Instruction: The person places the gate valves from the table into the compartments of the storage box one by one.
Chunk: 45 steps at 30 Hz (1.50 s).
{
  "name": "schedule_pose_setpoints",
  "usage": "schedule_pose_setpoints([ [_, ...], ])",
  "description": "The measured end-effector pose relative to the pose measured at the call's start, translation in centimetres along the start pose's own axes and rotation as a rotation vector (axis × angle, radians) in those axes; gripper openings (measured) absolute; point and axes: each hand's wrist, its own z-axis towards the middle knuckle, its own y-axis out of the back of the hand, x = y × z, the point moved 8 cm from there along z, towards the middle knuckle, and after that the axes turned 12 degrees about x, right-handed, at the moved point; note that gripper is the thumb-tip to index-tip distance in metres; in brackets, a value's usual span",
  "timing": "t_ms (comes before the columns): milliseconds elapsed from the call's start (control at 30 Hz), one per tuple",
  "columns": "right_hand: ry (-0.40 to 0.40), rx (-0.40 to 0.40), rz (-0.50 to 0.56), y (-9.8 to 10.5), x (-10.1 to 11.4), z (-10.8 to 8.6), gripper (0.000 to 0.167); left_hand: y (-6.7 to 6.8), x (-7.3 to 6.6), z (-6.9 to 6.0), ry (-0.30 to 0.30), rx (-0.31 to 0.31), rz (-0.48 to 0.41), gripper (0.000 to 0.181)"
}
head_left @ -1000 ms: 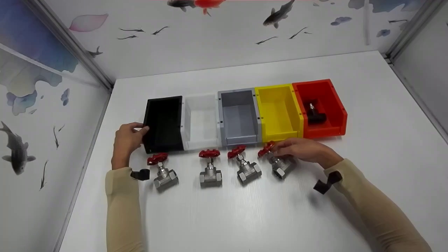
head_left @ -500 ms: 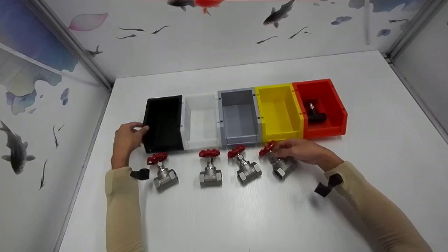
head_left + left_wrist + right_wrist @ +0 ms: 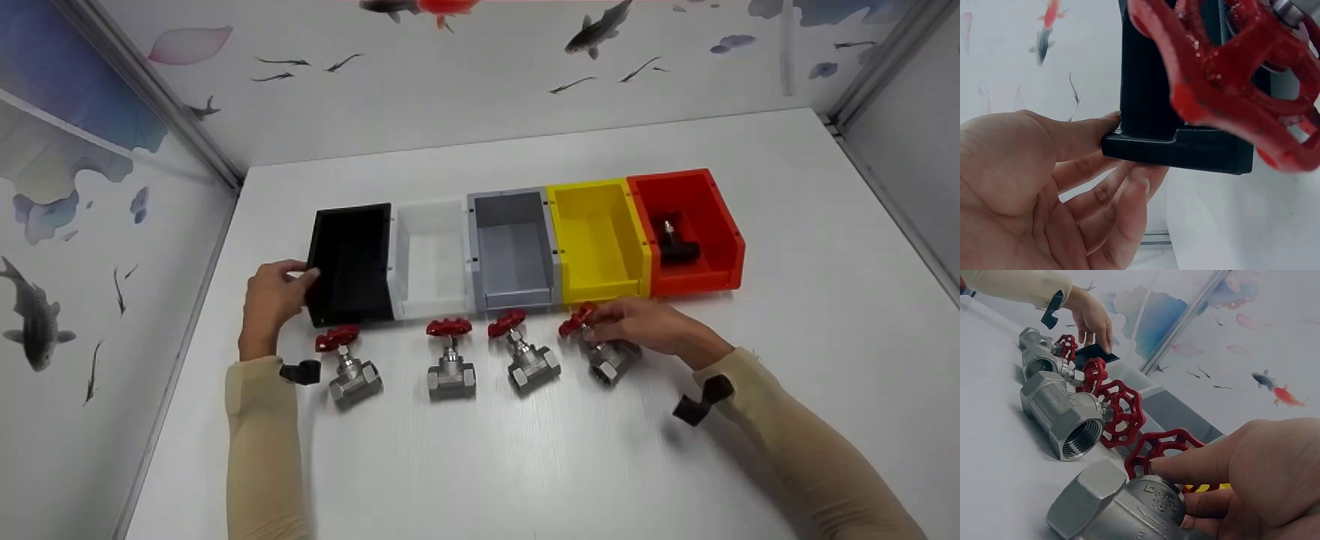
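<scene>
My left hand pinches the left side wall of the black bin; in the left wrist view the thumb lies at the bin's edge and the fingers are behind it. My right hand grips the rightmost gate valve around its neck, just below the red handwheel. In the right wrist view the thumb touches near the wheel and part of the valve body fills the bottom. Three more metal valves with red handwheels lie to its left: one, another and the leftmost.
Joined to the black bin in a row are a white bin, a grey bin, a yellow bin and a red bin. Inside the red one lies a black-handled metal part. Printed walls enclose the white table.
The rightmost valve has shifted slightly to the right, with my right hand holding it. My left hand stays at the black bin, and the other valves lie where they were.
</scene>
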Motion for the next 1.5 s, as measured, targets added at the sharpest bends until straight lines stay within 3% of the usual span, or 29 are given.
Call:
schedule_pose_setpoints([
  [400, -0.048, -0.061, -0.015, 0.2, -0.3, -0.5, 0.037, 0.0, 0.0, 0.0, 0.0, 0.003, 0.01, 0.044],
  [767, -0.087, -0.102, 0.037, 0.8, -0.3, -1.3, 0.042, -0.1, 0.2, 0.0, 0.005, -0.002, 0.022, 0.043],
  [1300, -0.003, -0.08, 0.183, -0.1, 0.7, -1.4, 0.039, -0.2, 0.1, 0.2, 0.0, 0.001, 0.007, 0.043],
  [1500, -0.012, -0.091, 0.153, 0.2, 1.5, -2.0, 0.042, -0.1, 0.0, 0.2, -0.002, -0.005, 0.01, 0.043],
])
